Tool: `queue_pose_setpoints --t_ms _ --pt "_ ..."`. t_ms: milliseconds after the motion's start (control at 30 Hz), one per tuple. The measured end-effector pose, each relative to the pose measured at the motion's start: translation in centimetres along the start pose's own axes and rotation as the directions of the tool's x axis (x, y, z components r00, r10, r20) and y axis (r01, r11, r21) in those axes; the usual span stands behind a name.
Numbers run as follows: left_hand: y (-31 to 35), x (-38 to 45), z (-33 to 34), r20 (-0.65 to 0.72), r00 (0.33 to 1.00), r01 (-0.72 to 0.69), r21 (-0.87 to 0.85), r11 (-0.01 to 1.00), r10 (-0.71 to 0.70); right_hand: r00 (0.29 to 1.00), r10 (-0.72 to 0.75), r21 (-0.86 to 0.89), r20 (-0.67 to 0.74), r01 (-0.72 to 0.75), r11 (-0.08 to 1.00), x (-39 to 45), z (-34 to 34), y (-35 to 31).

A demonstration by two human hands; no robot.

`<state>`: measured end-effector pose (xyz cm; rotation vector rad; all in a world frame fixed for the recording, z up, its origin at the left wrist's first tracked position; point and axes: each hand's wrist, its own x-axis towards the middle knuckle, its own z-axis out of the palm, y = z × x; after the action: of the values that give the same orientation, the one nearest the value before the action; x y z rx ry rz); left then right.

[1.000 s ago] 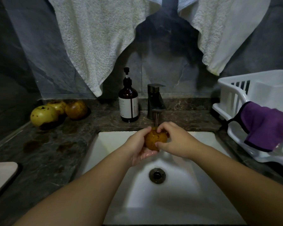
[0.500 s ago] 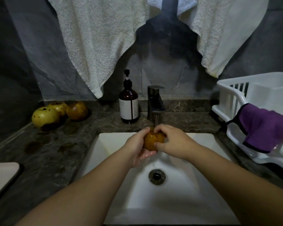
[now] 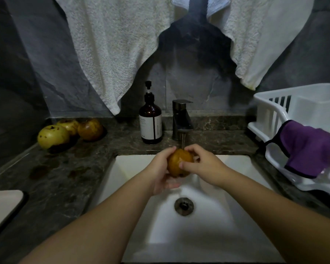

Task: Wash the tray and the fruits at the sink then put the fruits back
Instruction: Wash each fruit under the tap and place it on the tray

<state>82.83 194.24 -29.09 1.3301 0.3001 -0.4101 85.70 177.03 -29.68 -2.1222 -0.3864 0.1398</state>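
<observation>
Here, closest of all, two bare arms reach out over the white sink (image 3: 208,235). The drain (image 3: 184,205) is a dark round hole in the bottom of it, just below the hands. The left hand (image 3: 161,169) cups a brown fruit (image 3: 179,164) from the left side and from under it, with its fingers curled round it. The right hand (image 3: 202,166) holds the same fruit from the right, with its thumb on the front and its fingers bent over the top. So both hands are holding the one fruit, up above the sink, near its back edge. A thin stream of water (image 3: 183,141) falls from the tap (image 3: 181,120) right onto the top of the fruit.

At the near left edge of the counter (image 3: 65,178) you can see a corner of something pale and flat (image 3: 2,206). I cannot tell what it is.

A brown pump bottle (image 3: 151,122) stands at the back edge of the counter, just left of the tap. Three more fruits (image 3: 69,130) sit close together in the back left corner. Two are yellow with dark spots and one is brown.

Along the right edge of the counter is a white dish rack (image 3: 274,115). A purple cloth (image 3: 309,149) hangs over its side.

Farthest back, two white towels (image 3: 112,50) hang in front of the dark wall.
</observation>
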Motion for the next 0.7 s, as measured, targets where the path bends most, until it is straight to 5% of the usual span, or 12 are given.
queue_pose_setpoints --t_ms 200,367,500,700 --pt "-0.2 -0.2 0.6 0.039 0.999 0.017 0.008 1.0 -0.017 0.97 0.245 0.23 0.006 -0.239 0.943 0.3 0.3 0.0" --pt "-0.1 -0.2 0.8 0.085 0.994 0.076 -0.108 0.991 -0.067 0.985 0.149 0.197 0.088 -0.163 0.967 0.3 0.4 -0.1" --pt "0.0 -0.4 1.2 0.172 0.983 0.103 -0.226 0.969 -0.064 0.977 0.207 0.242 0.047 -0.212 0.947 0.2 0.2 -0.3" --pt "0.0 -0.2 1.4 0.109 0.993 0.079 -0.247 0.966 -0.053 0.979 0.204 0.34 0.007 -0.194 0.92 0.8 1.0 -0.5"
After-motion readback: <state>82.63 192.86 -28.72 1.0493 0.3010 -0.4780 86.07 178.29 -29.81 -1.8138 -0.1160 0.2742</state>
